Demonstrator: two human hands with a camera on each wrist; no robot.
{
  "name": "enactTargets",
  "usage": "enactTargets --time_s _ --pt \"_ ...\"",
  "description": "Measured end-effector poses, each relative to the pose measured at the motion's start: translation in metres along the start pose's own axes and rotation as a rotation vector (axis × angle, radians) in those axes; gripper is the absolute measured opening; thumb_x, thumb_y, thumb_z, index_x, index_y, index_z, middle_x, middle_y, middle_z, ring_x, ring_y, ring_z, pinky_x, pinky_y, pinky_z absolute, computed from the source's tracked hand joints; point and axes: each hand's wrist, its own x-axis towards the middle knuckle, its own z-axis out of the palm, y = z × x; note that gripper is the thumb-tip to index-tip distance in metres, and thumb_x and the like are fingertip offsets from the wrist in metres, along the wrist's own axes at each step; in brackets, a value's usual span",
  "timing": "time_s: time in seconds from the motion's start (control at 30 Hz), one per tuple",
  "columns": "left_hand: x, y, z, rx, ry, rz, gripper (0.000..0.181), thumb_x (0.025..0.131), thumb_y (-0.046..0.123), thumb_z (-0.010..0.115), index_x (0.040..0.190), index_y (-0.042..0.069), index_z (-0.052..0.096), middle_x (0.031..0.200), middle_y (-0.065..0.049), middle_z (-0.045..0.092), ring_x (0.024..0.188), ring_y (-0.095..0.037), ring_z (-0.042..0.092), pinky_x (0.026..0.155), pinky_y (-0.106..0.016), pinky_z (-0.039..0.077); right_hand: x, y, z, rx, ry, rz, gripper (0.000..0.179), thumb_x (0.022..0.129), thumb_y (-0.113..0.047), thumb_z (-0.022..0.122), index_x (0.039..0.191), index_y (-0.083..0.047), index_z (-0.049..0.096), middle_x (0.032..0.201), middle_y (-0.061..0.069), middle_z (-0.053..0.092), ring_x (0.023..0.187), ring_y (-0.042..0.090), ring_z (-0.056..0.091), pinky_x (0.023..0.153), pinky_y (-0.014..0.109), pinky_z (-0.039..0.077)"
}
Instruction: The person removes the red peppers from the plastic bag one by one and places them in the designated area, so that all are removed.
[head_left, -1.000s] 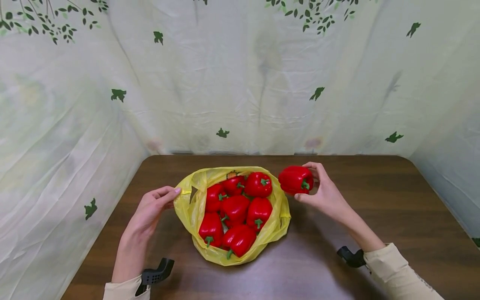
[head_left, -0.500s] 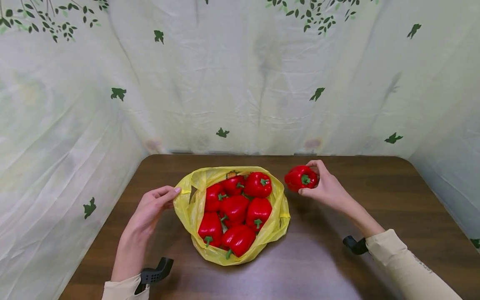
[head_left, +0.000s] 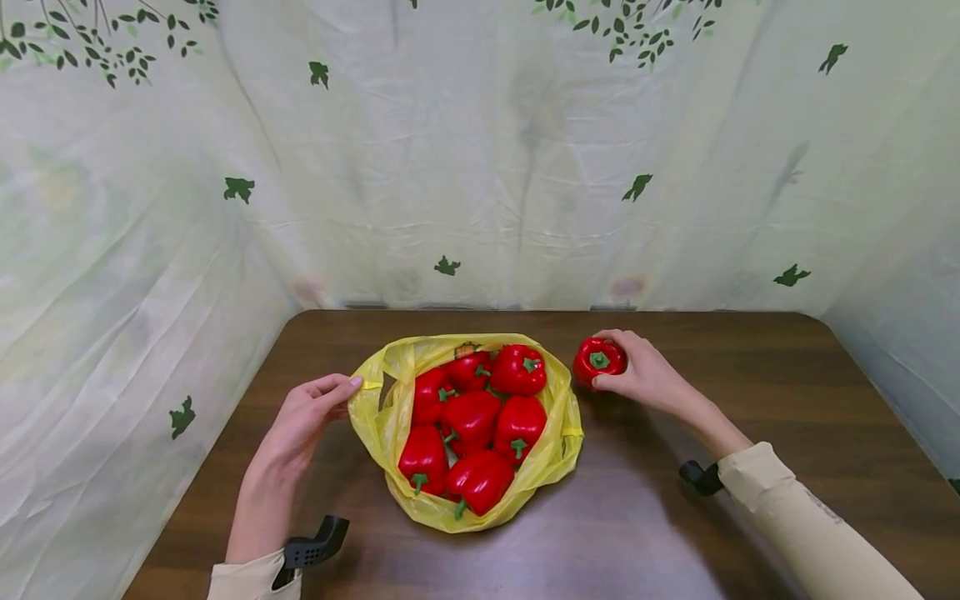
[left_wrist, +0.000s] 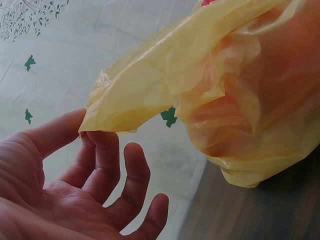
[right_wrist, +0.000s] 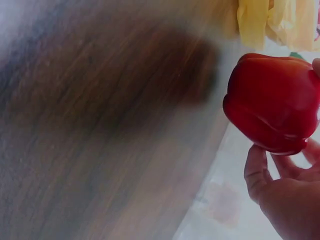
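Note:
A yellow plastic bag (head_left: 371, 417) stands on the table with its mouth spread wide, and several red bell peppers (head_left: 471, 419) with green stems lie inside it. On the bag's left side my left hand (head_left: 303, 417) pinches the handle between thumb and fingers; the left wrist view shows the other fingers loosely bent below the yellow plastic (left_wrist: 135, 95). Just right of the bag, my right hand (head_left: 645, 371) grips a single red bell pepper (head_left: 598, 360), stem facing the head camera. In the right wrist view that pepper (right_wrist: 275, 102) appears held by the fingertips (right_wrist: 256, 165), beside the bag.
The dark wooden table (head_left: 750, 400) reaches back to a pale curtain (head_left: 480, 167) printed with green birds and leaves. Dark wrist-worn cameras (head_left: 315, 542) sit on both wrists.
The right hand has carried the bell pepper slightly right, away from the bag's rim, and turned it so its stem points up toward the head camera. The left hand and bag stay put.

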Motion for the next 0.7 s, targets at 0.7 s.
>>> enactTargets --time_s 0.7 --pt "0.0004 -0.0018 -0.0003 -0.021 -0.01 0.008 0.02 0.096 0.03 0.066 0.091 0.011 0.073 0.086 0.002 0.067 0.081 -0.016 0.062 0.083 -0.032 0.049 -0.0002 0.0041 -0.0036 0.048 -0.06 -0.054 0.069 0.081 -0.013 0.076 0.139 -0.002 0.042 0.131 0.017 0.051 0.112 0.032 0.051 0.088 0.049 0.051"
